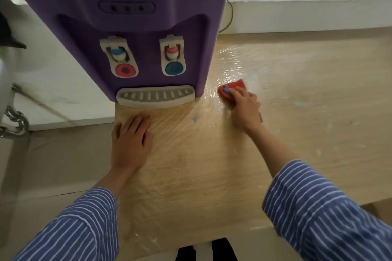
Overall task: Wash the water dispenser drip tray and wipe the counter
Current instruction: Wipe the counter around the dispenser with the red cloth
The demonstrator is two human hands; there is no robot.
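A purple water dispenser (135, 27) stands at the back left of a light wooden counter (297, 101). Its grey slotted drip tray (156, 96) sits in place at the base, below the two taps. My right hand (246, 105) grips a red cloth (231, 89) with a bit of blue on it, pressed on the counter just right of the dispenser. The wood around the cloth glistens wet. My left hand (131, 137) rests flat on the counter in front of the drip tray, fingers straight, holding nothing.
A window sill (307, 12) runs along the back right, with a cable (228, 19) behind the dispenser. The counter's left edge drops to a pale floor; a metal chain (14, 121) lies at far left. The counter's front edge is near my body.
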